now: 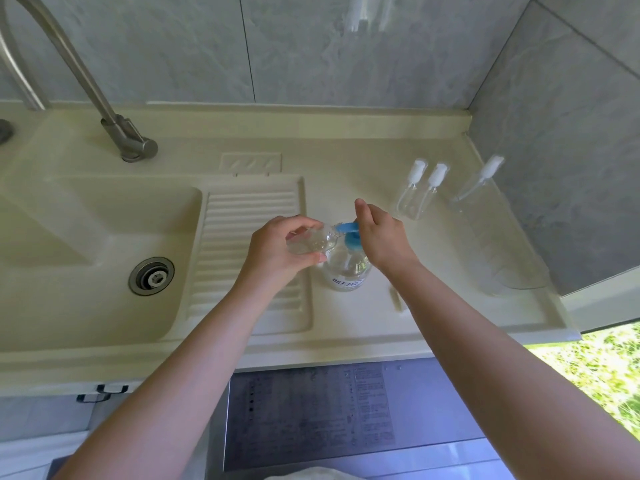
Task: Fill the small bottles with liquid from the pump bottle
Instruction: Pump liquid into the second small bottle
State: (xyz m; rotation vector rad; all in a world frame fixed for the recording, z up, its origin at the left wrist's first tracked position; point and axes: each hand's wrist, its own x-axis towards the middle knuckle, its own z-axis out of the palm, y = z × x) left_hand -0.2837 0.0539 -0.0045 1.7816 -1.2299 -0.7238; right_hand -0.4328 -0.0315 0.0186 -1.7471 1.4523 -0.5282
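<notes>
On the cream counter (346,174) by the sink, our left hand (277,251) grips a small bottle (311,241) tipped sideways, mouth pointing right at the blue spout (347,227) of the pump bottle (347,268), while our right hand (379,233) presses the pump with its fingers curled over it.

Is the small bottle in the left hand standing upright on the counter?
No, the left hand holds the small bottle tilted in the air, its mouth at the pump bottle's blue spout.

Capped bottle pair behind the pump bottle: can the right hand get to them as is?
Probably yes. The two capped bottles stand just beyond the right hand with bare counter between. But that hand is pressing the pump head, so it must let go first.
</notes>
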